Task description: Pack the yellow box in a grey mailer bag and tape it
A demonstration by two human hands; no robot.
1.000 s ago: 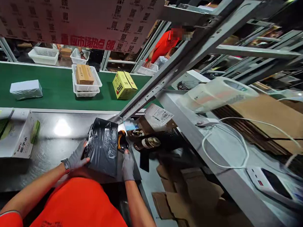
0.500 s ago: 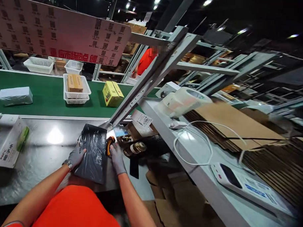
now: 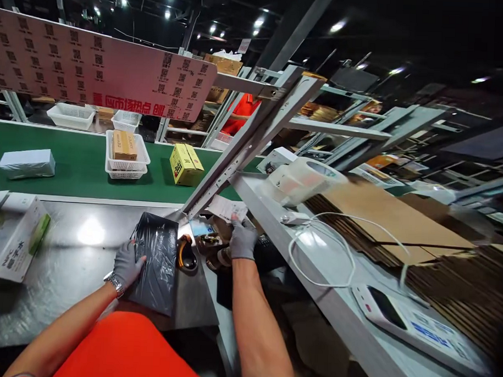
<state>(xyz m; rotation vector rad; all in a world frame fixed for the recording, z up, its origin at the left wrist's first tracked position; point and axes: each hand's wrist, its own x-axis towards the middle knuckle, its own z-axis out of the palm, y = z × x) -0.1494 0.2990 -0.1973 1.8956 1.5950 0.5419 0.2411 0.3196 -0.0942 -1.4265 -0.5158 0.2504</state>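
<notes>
On the steel desk [image 3: 67,270], close to its near edge, lies the black plastic parcel [image 3: 156,262]; I take it as my landmark. My left hand [image 3: 127,263], gloved in grey, rests flat on the parcel's left edge with fingers spread, pressing rather than gripping. A wristwatch [image 3: 115,283] sits just behind the glove.

Right of the parcel, touching or nearly touching its edge, lies the orange-and-black tape dispenser [image 3: 186,254], with no hand on it. Further right of the parcel, my right hand [image 3: 242,239], also gloved, is raised to a white printed label [image 3: 228,209], fingertips pinched on its lower edge. The label hangs just under the slanted metal frame [image 3: 244,150]. Bottles [image 3: 216,253] lie below that hand, partly hidden.

Left of the parcel, well apart, a white carton with green print [image 3: 16,246] sits at the desk's edge. Beyond the parcel runs the green conveyor belt [image 3: 70,168], carrying a white wrapped package [image 3: 27,163], a white basket with a brown box [image 3: 126,154] and a yellow box [image 3: 186,164].

Far right of the parcel, a grey shelf [image 3: 334,301] holds a tape roll [image 3: 303,179], a coiled white cable [image 3: 327,251], a flat white device [image 3: 399,317] and stacked flat cardboard [image 3: 399,215]. Behind the frame, a person in red [image 3: 240,114] stands, mostly hidden.
</notes>
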